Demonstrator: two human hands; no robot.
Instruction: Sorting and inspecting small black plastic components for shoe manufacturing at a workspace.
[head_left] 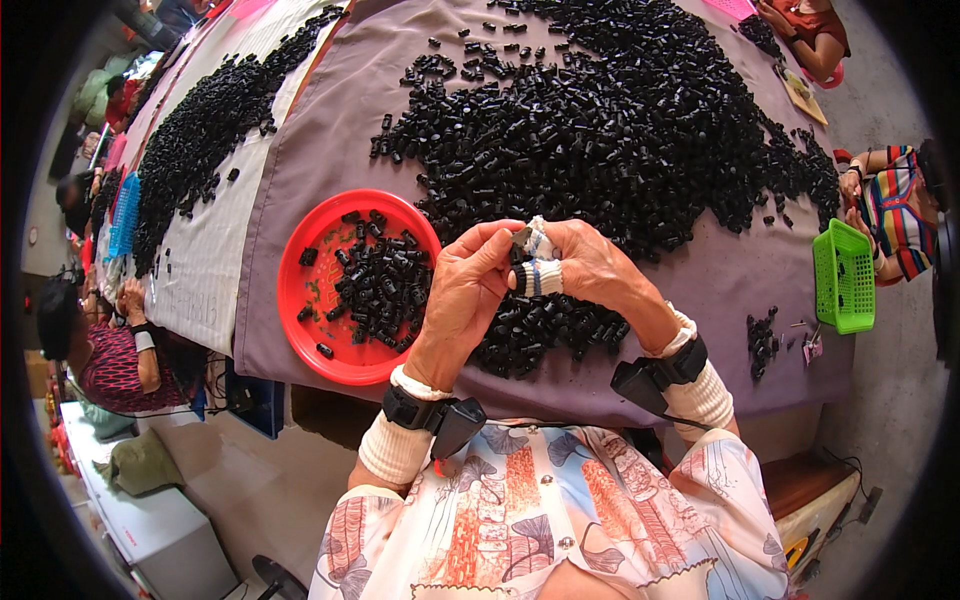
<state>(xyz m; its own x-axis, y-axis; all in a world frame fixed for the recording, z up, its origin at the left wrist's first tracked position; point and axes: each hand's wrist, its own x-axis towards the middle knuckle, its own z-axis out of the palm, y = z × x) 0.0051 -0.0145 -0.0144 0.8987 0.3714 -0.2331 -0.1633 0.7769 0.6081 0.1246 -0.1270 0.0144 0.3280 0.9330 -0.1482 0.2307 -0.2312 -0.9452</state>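
Small black plastic parts, short and roughly cylindrical [600, 130], lie in a broad loose heap across the tabletop covered in mauve-grey cloth [320, 130], as the head view shows, with the near part of the heap reaching under and beside the person's hands. The bare left hand [465, 285] has its thumb and forefinger pinched narrow on a small dark piece [521, 236], too small to identify. The right hand [595, 265], with white cloth wraps [542, 279] on its fingers, meets it there with fingers curled narrow; a black end shows just beside the lower wrap, but I cannot tell whether that hand grips it. Both wrists wear cream knitted cuffs [395, 447] under black straps with boxy black devices [460, 428]. Just left of the left hand sits a round red plastic tray [292, 270], holding more of the black parts, mostly toward its right side, and small greenish scraps. Near the right edge of the cloth stands a green rectangular plastic basket [828, 290], with a small separate cluster of black pieces [762, 345] to its lower left. Beyond the tray, white cloth [205, 240] bears another dark heap [205, 140], beside a blue plastic basket [124, 215]. Co-workers sit at both sides, one in a striped top [897, 205].
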